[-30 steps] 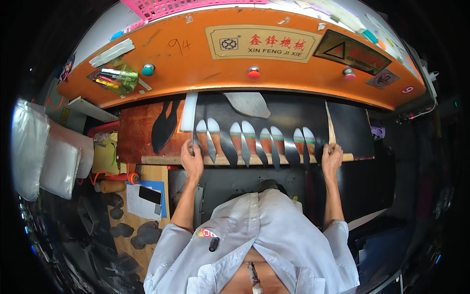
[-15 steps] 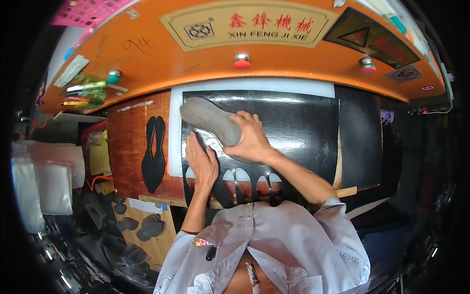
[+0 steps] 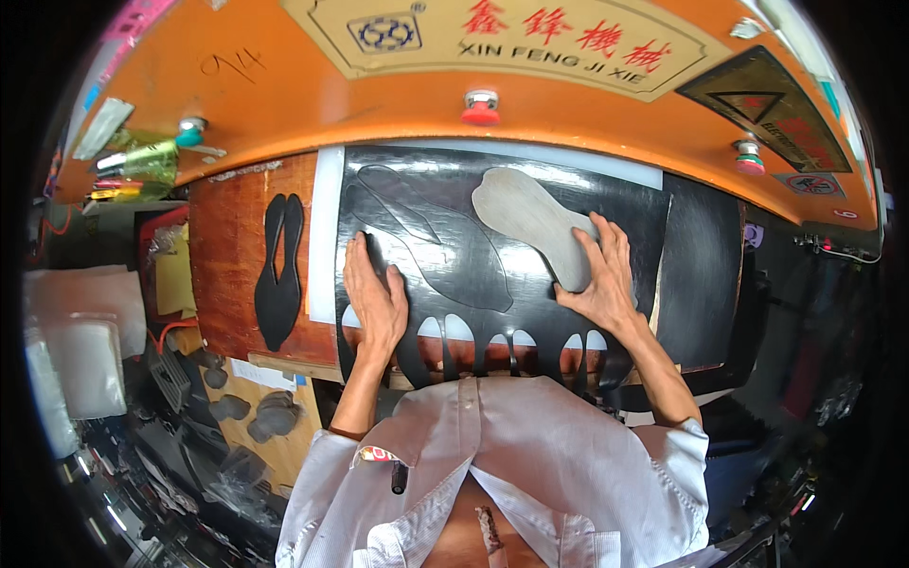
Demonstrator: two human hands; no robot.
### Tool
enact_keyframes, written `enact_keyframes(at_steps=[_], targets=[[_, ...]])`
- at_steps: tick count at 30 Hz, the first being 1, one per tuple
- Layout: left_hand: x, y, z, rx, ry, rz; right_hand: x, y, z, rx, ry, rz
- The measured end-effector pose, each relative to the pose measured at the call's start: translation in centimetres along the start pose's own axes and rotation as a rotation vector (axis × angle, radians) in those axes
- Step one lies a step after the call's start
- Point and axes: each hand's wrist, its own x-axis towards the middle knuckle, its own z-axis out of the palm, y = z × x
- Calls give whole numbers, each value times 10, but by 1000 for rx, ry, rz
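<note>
My right hand (image 3: 604,279) grips the toe end of a grey, sole-shaped cutting die (image 3: 519,204). The die rests on or just above a glossy black sheet (image 3: 606,182), right of its middle. To the left of the die, a forked sole-shaped outline (image 3: 473,260) is cut in the sheet. My left hand (image 3: 375,295) lies on the sheet's left part near that outline, fingers stretched out and holding nothing. Rounded cut-outs run along the sheet's near edge, leaving narrow strips (image 3: 478,346).
A forked black sole piece (image 3: 277,312) lies on the reddish-brown board (image 3: 222,256) at left. White board (image 3: 326,237) shows under the sheet. An orange machine beam (image 3: 417,104) with push buttons (image 3: 480,109) spans the far side. Another dark sheet (image 3: 701,275) is at right.
My right hand has moved the cutting die to the right, uncovering the forked outline in the black sheet. My left hand stays flat on the sheet. The view has shifted slightly.
</note>
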Motion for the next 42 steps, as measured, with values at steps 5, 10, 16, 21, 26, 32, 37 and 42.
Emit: enact_keyframes(at_steps=[5, 10, 16, 21, 26, 32, 37, 42], targets=[[-45, 12, -6, -226, 104, 96, 40, 18, 3, -34, 98, -38], [-66, 17, 42, -354, 278, 213, 58, 22, -36, 88, 573, 36], [-4, 14, 76, -215, 211, 261, 89, 50, -125, 294, 1076, 90], [45, 40, 66, -126, 113, 370, 58, 68, -130, 331, 872, 136], [80, 57, 69, -44, 116, 389, 15, 70, -89, 209, 846, 204], [78, 58, 71, -80, 183, 393, 4, 31, -10, 36, 610, 53], [78, 53, 71, -65, 103, 374, 19, 10, 38, -13, 594, 136], [74, 46, 76, -97, 132, 377, 13, 7, 51, -168, 660, 120]])
